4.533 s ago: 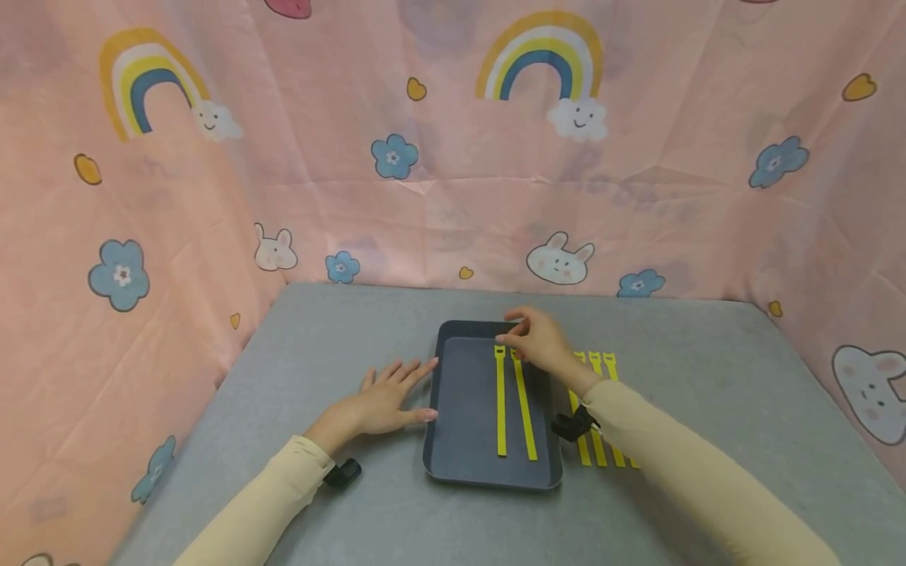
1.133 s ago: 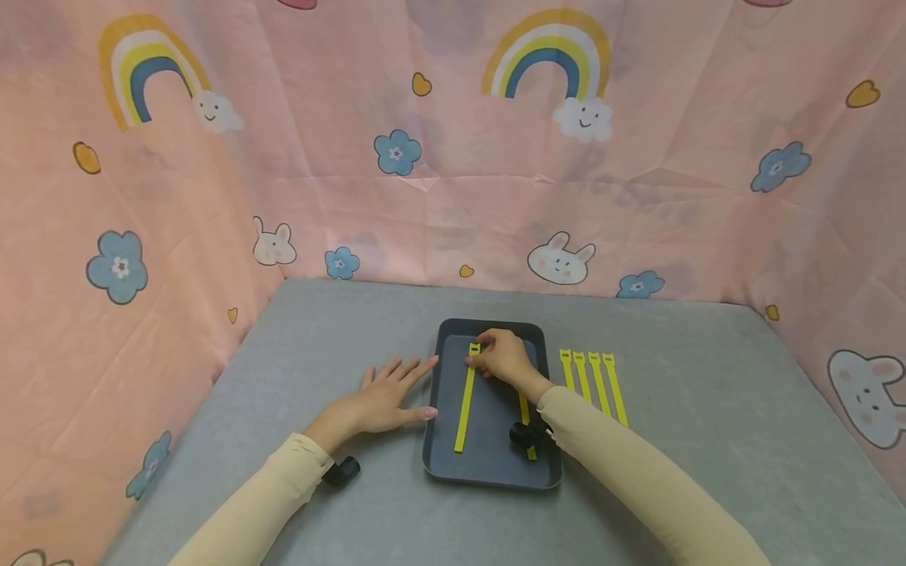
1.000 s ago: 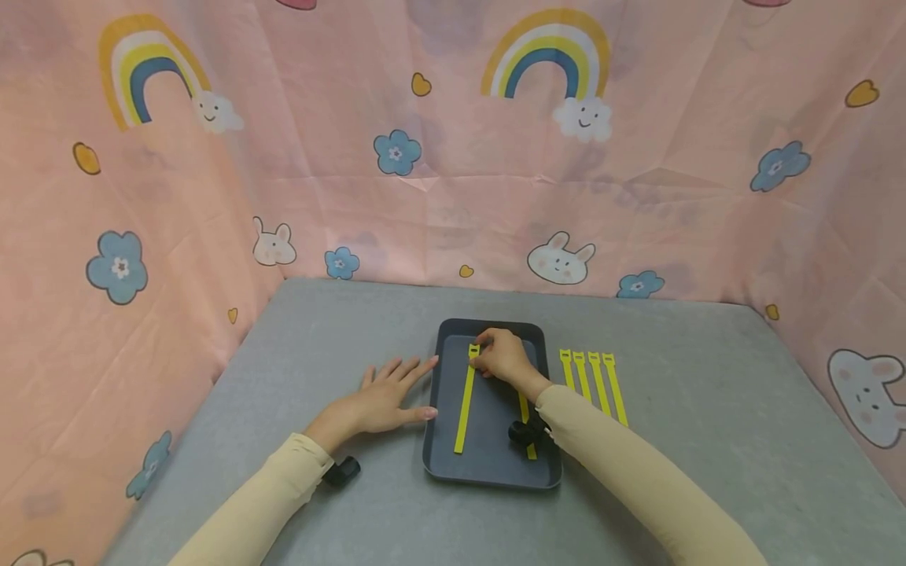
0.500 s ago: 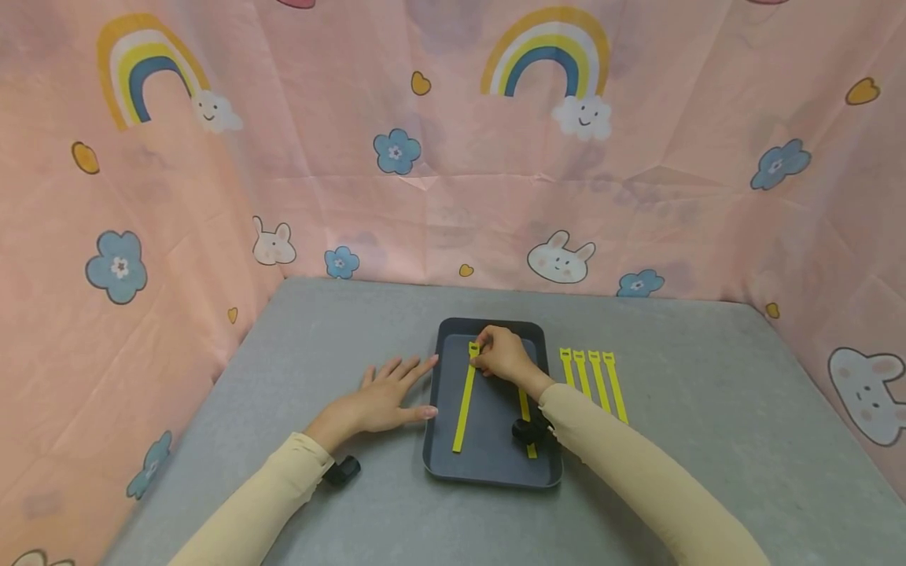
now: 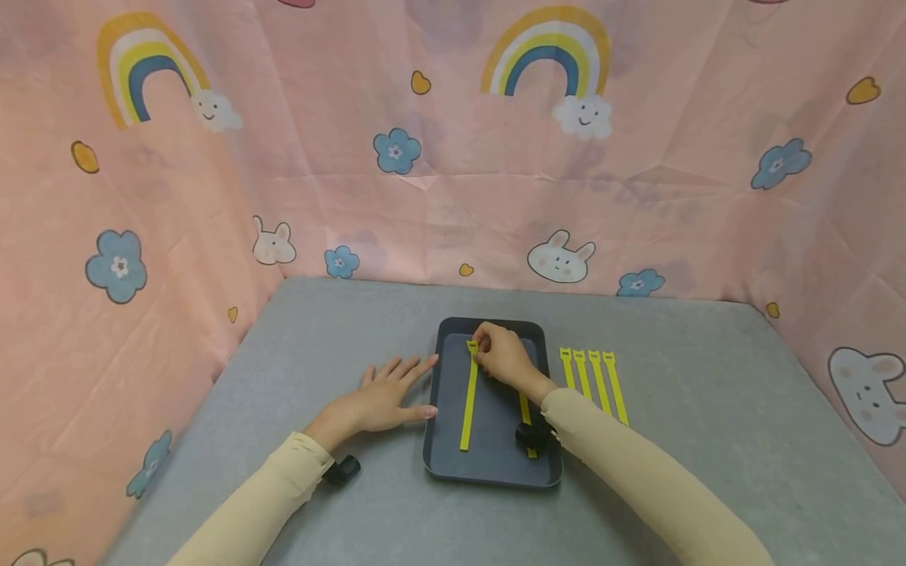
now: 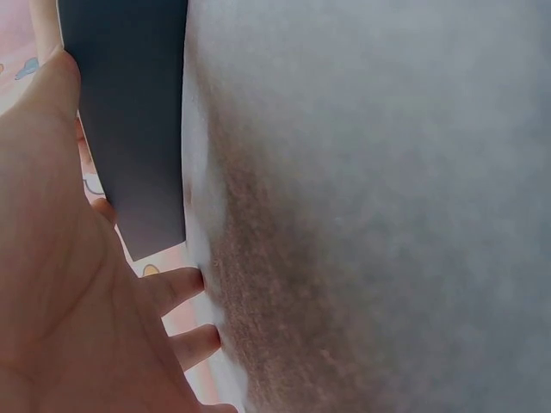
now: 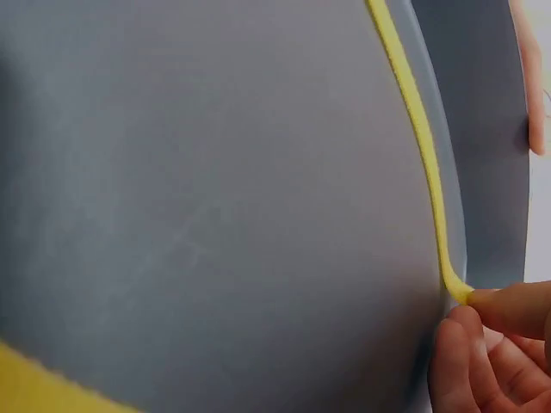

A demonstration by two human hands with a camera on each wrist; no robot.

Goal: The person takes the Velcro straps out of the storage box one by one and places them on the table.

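A dark grey tray (image 5: 488,464) stands on the table. In it my right hand (image 5: 508,358) pinches a yellow cable strap (image 5: 469,401) near its slotted head, between thumb and fingers. The right wrist view shows that strap (image 7: 422,129) running along the tray wall, its end bent up at the fingertips. A second yellow strap (image 5: 524,409) lies at the tray's right side, partly hidden by my right arm and wrist camera. My left hand (image 5: 382,401) rests spread at the tray's left edge, thumb and index finger touching the tray wall (image 6: 129,129).
Several more yellow straps (image 5: 598,385) lie side by side on the grey table (image 5: 694,393), right of the tray, their lower ends hidden by my right sleeve. A pink patterned curtain (image 5: 453,212) hangs behind and along both sides.
Over the past seconds my right hand moved left with a strap, from beside the second one toward the tray's left side. Lately the strap's lower end shifted slightly right. My left hand stayed put.
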